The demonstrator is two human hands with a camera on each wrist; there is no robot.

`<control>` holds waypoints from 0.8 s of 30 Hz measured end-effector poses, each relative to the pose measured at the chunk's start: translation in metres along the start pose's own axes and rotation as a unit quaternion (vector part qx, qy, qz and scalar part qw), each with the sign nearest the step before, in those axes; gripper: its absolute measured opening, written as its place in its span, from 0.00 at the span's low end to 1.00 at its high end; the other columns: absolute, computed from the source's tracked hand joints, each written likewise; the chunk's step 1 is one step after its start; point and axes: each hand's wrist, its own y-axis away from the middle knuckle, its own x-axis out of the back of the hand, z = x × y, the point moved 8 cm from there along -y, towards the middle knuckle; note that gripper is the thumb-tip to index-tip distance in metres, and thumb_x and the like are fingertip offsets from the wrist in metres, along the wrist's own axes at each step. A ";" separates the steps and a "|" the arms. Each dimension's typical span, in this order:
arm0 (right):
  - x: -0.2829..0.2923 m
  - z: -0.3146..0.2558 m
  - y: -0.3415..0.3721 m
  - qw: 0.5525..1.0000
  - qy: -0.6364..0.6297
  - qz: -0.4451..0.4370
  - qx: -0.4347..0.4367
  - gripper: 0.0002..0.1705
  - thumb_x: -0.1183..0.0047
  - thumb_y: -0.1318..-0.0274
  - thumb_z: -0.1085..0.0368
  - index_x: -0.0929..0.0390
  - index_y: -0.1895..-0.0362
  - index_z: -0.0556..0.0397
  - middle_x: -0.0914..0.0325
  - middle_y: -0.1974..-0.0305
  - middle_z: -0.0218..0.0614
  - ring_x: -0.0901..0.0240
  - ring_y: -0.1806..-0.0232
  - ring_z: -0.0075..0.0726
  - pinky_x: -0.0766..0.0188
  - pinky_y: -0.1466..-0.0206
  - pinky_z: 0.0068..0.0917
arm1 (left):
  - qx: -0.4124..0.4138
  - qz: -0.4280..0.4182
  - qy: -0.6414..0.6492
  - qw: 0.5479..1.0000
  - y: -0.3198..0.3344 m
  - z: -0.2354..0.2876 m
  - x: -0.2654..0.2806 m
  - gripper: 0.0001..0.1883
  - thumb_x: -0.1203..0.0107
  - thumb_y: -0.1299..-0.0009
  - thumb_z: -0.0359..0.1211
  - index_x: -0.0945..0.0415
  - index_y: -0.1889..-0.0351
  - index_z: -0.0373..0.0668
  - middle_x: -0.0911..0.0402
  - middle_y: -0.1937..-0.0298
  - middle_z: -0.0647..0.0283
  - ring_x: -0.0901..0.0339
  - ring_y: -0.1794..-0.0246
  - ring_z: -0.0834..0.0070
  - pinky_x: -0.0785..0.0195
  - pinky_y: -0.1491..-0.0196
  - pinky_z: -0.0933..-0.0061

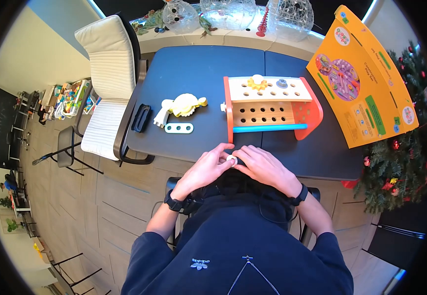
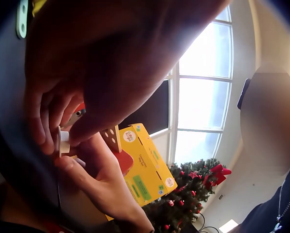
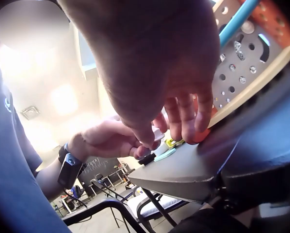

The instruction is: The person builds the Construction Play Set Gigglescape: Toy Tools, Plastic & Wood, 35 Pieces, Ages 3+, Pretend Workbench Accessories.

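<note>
At the table's near edge, my left hand (image 1: 204, 169) and right hand (image 1: 266, 168) meet around a small white round piece (image 1: 231, 159). In the left wrist view it shows as a short white cylinder with a wider flat flange. My left thumb and fingers pinch it, while the right thumb and fingertips grip it from the other side. Fingers cover part of it in every view. Just beyond the hands stands a toy workbench (image 1: 265, 105) with red side panels, rows of holes and a blue bar. A yellow gear (image 1: 258, 84) and a grey-blue knob (image 1: 282, 83) sit on its top.
Left on the dark table (image 1: 189, 61) lie yellow toy pieces (image 1: 184, 104), a pale green strip with holes (image 1: 179, 128) and a black tray (image 1: 141, 118). A yellow box (image 1: 371, 83) stands at the right, before a decorated tree (image 1: 395, 172). A white chair (image 1: 107, 88) is at the left.
</note>
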 end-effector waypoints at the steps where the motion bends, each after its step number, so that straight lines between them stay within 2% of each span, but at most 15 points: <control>1: 0.000 0.000 -0.002 1.000 0.003 -0.002 0.004 0.19 0.39 0.28 0.59 0.22 0.40 0.54 0.23 0.54 0.38 0.19 0.50 0.45 0.19 0.45 0.43 | -0.005 -0.006 -0.012 1.000 0.001 0.002 0.000 0.26 0.39 0.17 0.37 0.30 0.28 0.33 0.08 0.53 0.55 0.10 0.55 0.67 0.19 0.46 0.64; 7: -0.008 0.002 -0.009 0.998 -0.058 -0.025 0.004 0.19 0.40 0.26 0.59 0.22 0.38 0.54 0.23 0.54 0.41 0.19 0.50 0.47 0.19 0.45 0.44 | -0.001 0.013 -0.059 0.998 -0.004 0.011 0.006 0.23 0.39 0.18 0.36 0.31 0.33 0.34 0.09 0.63 0.51 0.09 0.59 0.61 0.21 0.51 0.60; 12: -0.005 0.017 -0.007 0.984 -0.172 -0.034 -0.019 0.17 0.41 0.26 0.62 0.22 0.38 0.54 0.20 0.51 0.43 0.18 0.47 0.50 0.20 0.45 0.45 | 0.002 0.017 -0.009 1.000 -0.009 0.005 0.004 0.20 0.40 0.17 0.36 0.30 0.36 0.34 0.08 0.62 0.54 0.09 0.58 0.66 0.20 0.51 0.62; 16: -0.005 0.030 -0.008 0.983 -0.173 -0.018 -0.053 0.16 0.40 0.27 0.64 0.21 0.40 0.55 0.19 0.51 0.46 0.19 0.44 0.54 0.21 0.42 0.47 | 0.012 0.019 0.012 1.000 -0.011 0.002 0.004 0.17 0.44 0.14 0.39 0.28 0.39 0.34 0.10 0.63 0.59 0.12 0.60 0.73 0.21 0.53 0.65; 18: -0.005 0.042 -0.007 0.987 -0.144 0.014 -0.066 0.15 0.41 0.27 0.65 0.21 0.40 0.55 0.18 0.51 0.47 0.20 0.43 0.56 0.22 0.41 0.48 | 0.008 0.077 0.015 0.997 -0.014 -0.003 0.019 0.18 0.48 0.12 0.43 0.26 0.41 0.35 0.11 0.63 0.56 0.13 0.60 0.70 0.22 0.53 0.63; 19: -0.006 0.049 -0.008 0.987 -0.142 0.021 -0.077 0.15 0.42 0.26 0.66 0.22 0.41 0.56 0.18 0.49 0.51 0.21 0.41 0.61 0.24 0.39 0.52 | 0.005 0.107 0.016 0.994 -0.015 -0.007 0.028 0.19 0.50 0.12 0.45 0.26 0.43 0.35 0.12 0.63 0.54 0.13 0.60 0.68 0.22 0.54 0.62; 20: -0.007 0.057 -0.007 0.986 -0.141 0.026 -0.090 0.15 0.42 0.26 0.65 0.22 0.40 0.56 0.18 0.48 0.51 0.21 0.41 0.61 0.24 0.39 0.53 | -0.029 0.132 0.065 0.989 -0.018 -0.007 0.037 0.23 0.56 0.10 0.48 0.25 0.45 0.36 0.17 0.63 0.62 0.20 0.61 0.72 0.25 0.52 0.66; 22: -0.010 0.072 -0.007 0.983 -0.138 0.036 -0.117 0.15 0.43 0.26 0.65 0.23 0.40 0.56 0.18 0.47 0.53 0.21 0.41 0.63 0.25 0.38 0.55 | -0.076 0.174 0.155 0.970 -0.027 0.000 0.057 0.23 0.55 0.10 0.50 0.25 0.45 0.38 0.21 0.58 0.67 0.26 0.58 0.74 0.28 0.49 0.67; 23: -0.013 0.079 -0.009 0.978 -0.143 0.004 -0.149 0.17 0.43 0.26 0.65 0.25 0.39 0.58 0.18 0.45 0.55 0.22 0.40 0.66 0.26 0.38 0.57 | -0.096 0.208 0.150 0.962 -0.034 0.007 0.066 0.23 0.56 0.09 0.51 0.25 0.44 0.39 0.22 0.55 0.66 0.27 0.55 0.74 0.29 0.46 0.68; 24: -0.010 0.079 -0.012 0.983 -0.118 0.023 -0.139 0.16 0.44 0.25 0.65 0.25 0.40 0.59 0.19 0.46 0.54 0.22 0.40 0.66 0.26 0.38 0.56 | -0.117 0.242 0.145 0.952 -0.041 0.014 0.077 0.24 0.56 0.09 0.52 0.24 0.42 0.39 0.22 0.52 0.66 0.28 0.53 0.74 0.30 0.44 0.69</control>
